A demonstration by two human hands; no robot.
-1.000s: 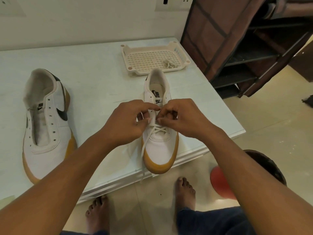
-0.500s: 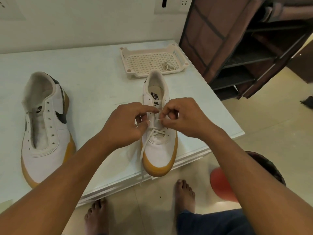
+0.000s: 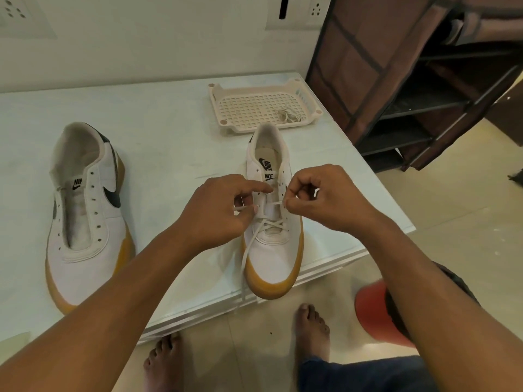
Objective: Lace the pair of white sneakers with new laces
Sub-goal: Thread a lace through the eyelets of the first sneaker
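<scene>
Two white sneakers with gum soles lie on the white table (image 3: 169,131). The left sneaker (image 3: 85,222) has bare eyelets and no lace. The right sneaker (image 3: 271,250) sits near the table's front edge, toe toward me, with a white lace (image 3: 268,223) crossed through its lowest eyelets. My left hand (image 3: 218,210) pinches one lace end at the shoe's left eyelet row. My right hand (image 3: 325,199) pinches the other lace end at the right row. A loose stretch of lace hangs down past the toe over the table edge.
A cream perforated tray (image 3: 226,91) stands behind the right sneaker with another bundled lace (image 3: 288,116) in it. A dark brown shelf rack (image 3: 410,80) stands to the right of the table. A red round object (image 3: 373,312) and my bare feet are on the floor below.
My hands have drawn slightly apart, and a short stretch of lace now shows taut between them across the tongue. The sneakers have not moved.
</scene>
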